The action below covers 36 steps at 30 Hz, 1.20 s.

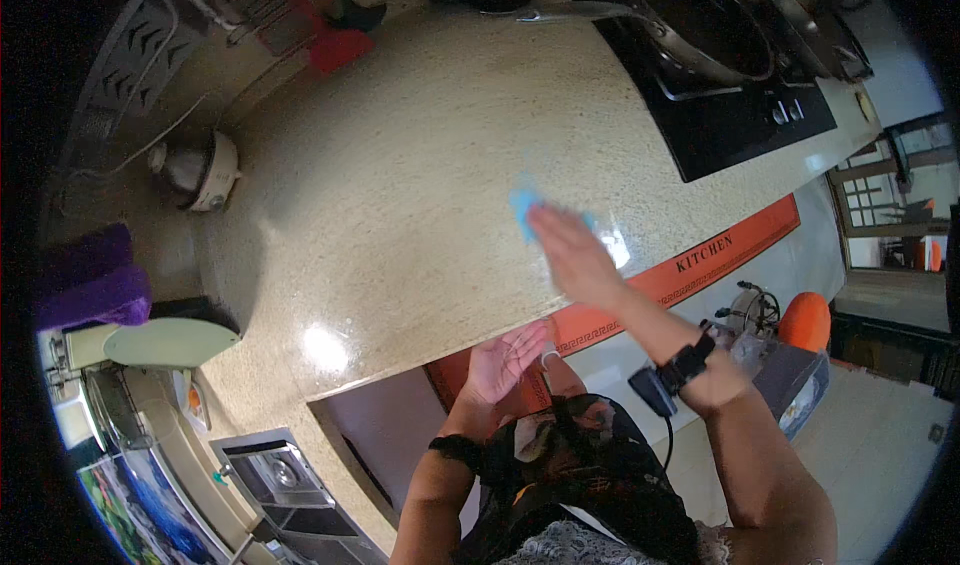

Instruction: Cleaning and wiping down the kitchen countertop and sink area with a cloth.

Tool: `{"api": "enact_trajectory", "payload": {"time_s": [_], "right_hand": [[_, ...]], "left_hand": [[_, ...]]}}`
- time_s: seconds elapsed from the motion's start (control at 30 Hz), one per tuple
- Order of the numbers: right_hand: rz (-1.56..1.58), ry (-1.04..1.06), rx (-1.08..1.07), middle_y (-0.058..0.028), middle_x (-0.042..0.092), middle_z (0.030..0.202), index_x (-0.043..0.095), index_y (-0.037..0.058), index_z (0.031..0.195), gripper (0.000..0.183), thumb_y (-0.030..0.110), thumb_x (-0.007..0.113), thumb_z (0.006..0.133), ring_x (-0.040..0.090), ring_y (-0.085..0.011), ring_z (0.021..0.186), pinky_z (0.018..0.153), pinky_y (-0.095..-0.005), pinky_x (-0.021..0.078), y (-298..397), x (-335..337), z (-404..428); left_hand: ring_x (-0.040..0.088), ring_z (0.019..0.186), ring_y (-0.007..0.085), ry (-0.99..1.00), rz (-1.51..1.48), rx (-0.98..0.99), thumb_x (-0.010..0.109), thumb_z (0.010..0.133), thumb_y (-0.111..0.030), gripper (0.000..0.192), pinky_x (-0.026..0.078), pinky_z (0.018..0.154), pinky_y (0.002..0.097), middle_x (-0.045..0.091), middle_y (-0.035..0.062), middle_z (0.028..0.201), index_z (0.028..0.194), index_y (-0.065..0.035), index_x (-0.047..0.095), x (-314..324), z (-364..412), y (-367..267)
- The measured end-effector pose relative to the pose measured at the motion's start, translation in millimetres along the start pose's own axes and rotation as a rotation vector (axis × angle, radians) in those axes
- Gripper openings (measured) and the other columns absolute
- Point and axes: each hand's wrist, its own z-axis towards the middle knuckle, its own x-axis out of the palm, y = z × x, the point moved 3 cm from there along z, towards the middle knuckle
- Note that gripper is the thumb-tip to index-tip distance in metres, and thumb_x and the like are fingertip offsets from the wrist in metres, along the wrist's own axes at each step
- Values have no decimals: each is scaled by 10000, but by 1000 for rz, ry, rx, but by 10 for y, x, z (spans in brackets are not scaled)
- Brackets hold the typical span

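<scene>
A light blue cloth (526, 206) lies under the fingers of my right hand (574, 254), which presses it against the speckled beige countertop (420, 167); hand and cloth are motion-blurred. Most of the cloth is hidden by the hand. My left hand (506, 361) hangs just off the counter's front edge, palm up and fingers apart, with nothing in it. Both wrists wear black straps, and a small black device with a cable sits at the right one.
At the upper right a large pan (705, 25) stands on the black cooktop (690, 130), its handle over the counter. A small white appliance (214, 173), purple cloth (97, 287), green board (172, 342) and steel sink (281, 471) are at left. An orange mat (705, 254) lies on the floor.
</scene>
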Motion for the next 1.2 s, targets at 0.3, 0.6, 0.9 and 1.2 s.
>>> {"api": "enact_trajectory", "payload": {"time_s": [0.3, 0.6, 0.9, 1.2], "right_hand": [[480, 358, -190, -114, 460, 1304, 470, 76, 1267, 484, -11, 487, 791, 407, -276, 1227, 1028, -377, 320, 1069, 542, -472], [322, -15, 194, -182, 467, 1273, 466, 48, 1263, 468, 32, 516, 798, 395, -317, 1233, 1026, -419, 307, 132, -400, -169], [109, 379, -130, -184, 220, 1437, 252, -24, 1364, 762, 416, 557, 822, 214, -330, 1328, 1096, -416, 155, 1231, 651, 6], [236, 398, -458, -144, 201, 1454, 251, 42, 1386, 719, 389, 553, 833, 185, -275, 1346, 1109, -394, 137, 2000, 1265, 117]], "left_hand": [[500, 1123, 259, 17, -71, 168, 301, 947, -265, 409, 416, 982, 371, 494, 158, 1212, 1208, 25, 424, -281, -326, -133], [441, 1195, 300, -25, -119, 45, 239, 949, -230, 467, 372, 1021, 386, 408, 212, 1311, 1271, 90, 348, -1, -477, -257], [487, 1152, 266, -38, 32, 137, 243, 958, -269, 485, 433, 963, 363, 458, 190, 1262, 1276, 82, 346, -469, -705, -366], [462, 1174, 270, 278, -186, 326, 251, 958, -351, 511, 446, 942, 386, 415, 180, 1302, 1317, 11, 288, -950, -1328, -737]]}}
